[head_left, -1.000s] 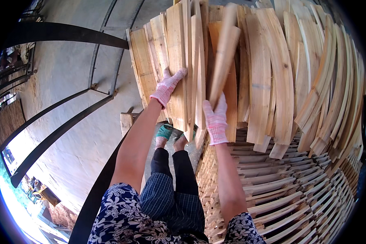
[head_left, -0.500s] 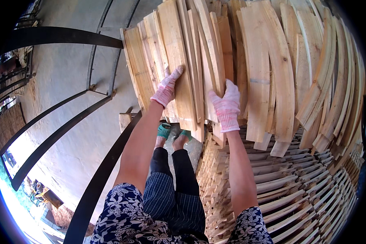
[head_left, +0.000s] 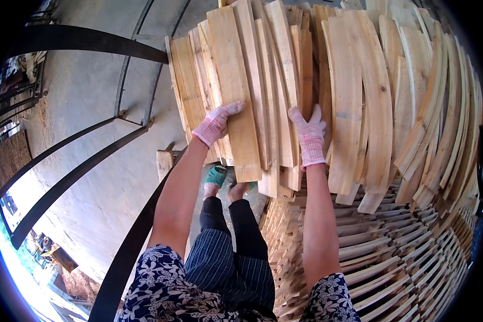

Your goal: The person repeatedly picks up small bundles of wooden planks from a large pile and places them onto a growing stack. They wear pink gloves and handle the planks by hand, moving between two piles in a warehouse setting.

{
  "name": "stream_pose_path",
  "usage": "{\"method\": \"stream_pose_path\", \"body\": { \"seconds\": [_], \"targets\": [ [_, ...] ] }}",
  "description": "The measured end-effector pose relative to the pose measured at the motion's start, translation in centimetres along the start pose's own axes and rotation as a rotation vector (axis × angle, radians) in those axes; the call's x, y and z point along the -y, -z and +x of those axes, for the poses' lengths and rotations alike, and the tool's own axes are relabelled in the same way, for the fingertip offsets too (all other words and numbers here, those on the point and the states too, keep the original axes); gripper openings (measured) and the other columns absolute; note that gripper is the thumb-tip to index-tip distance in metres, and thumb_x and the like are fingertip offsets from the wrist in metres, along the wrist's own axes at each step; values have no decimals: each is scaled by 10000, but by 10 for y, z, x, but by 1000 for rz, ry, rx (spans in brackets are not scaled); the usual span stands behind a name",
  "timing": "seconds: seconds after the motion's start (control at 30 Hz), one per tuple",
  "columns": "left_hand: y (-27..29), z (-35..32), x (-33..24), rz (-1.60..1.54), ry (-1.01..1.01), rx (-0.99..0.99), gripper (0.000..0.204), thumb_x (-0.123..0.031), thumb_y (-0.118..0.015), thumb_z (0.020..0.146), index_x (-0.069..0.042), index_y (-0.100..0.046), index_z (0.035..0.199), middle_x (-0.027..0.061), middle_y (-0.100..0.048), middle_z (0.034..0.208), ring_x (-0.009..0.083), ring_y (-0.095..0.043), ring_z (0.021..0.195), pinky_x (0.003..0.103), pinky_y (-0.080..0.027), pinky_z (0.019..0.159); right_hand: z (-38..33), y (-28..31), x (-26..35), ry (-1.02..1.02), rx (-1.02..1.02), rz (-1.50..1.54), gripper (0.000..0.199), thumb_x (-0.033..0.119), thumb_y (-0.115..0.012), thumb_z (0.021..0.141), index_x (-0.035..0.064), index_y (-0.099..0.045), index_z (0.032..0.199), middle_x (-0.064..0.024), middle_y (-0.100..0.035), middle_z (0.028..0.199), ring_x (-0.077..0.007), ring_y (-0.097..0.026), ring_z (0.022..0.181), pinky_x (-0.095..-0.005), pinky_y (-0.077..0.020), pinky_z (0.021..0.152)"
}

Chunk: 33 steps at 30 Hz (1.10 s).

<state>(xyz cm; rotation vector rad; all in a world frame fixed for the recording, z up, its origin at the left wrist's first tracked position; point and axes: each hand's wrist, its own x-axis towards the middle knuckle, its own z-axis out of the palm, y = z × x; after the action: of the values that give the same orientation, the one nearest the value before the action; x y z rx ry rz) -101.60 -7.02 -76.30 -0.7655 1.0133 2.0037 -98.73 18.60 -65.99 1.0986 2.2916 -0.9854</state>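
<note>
Both my hands wear pink-and-white gloves and rest among thin wooden boards standing side by side. My left hand is closed at the left edge of a wide pale board, its thumb lying across the face and its other fingers mostly hidden. That board's near end sticks out toward me past its neighbours. My right hand is open, thumb and fingers spread in a V against the near ends of the narrower boards. Whether its fingertips reach behind a board I cannot tell.
More boards continue to the right in an overlapping row. Below them is a stack of crossed wooden slats. A dark metal bar runs along my left side, with other metal frames on the concrete floor.
The view has shifted slightly, and the boards sit a little lower in it. My left hand sits lower on the wide board. My right hand has moved right, its thumb and fingers farther apart.
</note>
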Motion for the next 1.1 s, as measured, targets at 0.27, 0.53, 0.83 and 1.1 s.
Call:
{"method": "stream_pose_path", "body": {
  "seconds": [0.27, 0.53, 0.83, 1.1],
  "targets": [
    [25, -24, -15, -73, -31, -127, 381, -298, -772, 840, -104, -728, 1164, 26, -736, 1098, 190, -687, 1017, 400, -560, 931, -37, -52, -6, 411, -39, -28, 965, 449, -861, 740, 80, -366, 1481, -248, -420, 1393, -434, -436, 1281, -482, -400, 1079],
    [21, -22, -17, -39, -50, -63, 407, -357, -771, 850, -129, -722, 1183, 14, -728, 1104, 165, -682, 1008, 390, -556, 931, -55, -63, 8, 351, -89, 61, 969, 409, -846, 766, 53, -338, 1510, -291, -557, 1276, -456, -477, 1244, -509, -400, 1073],
    [-4, -27, 0, -30, 20, -42, 466, -414, -784, 840, -144, -703, 1211, 18, -724, 1101, 182, -685, 1022, 423, -567, 911, -26, -64, -29, 213, -241, -12, 1013, 565, -773, 792, 50, -320, 1538, -312, -402, 1449, -483, -399, 1343, -522, -372, 1114],
    [0, -24, 28, -149, -43, -65, 495, -407, -808, 805, -126, -710, 1201, 43, -728, 1127, 223, -694, 1011, 448, -573, 910, -51, -44, -6, 184, -122, -14, 1127, 560, -828, 718, 102, -249, 1569, -296, -374, 1444, -462, -443, 1298, -517, -392, 1085]
  ]
}}
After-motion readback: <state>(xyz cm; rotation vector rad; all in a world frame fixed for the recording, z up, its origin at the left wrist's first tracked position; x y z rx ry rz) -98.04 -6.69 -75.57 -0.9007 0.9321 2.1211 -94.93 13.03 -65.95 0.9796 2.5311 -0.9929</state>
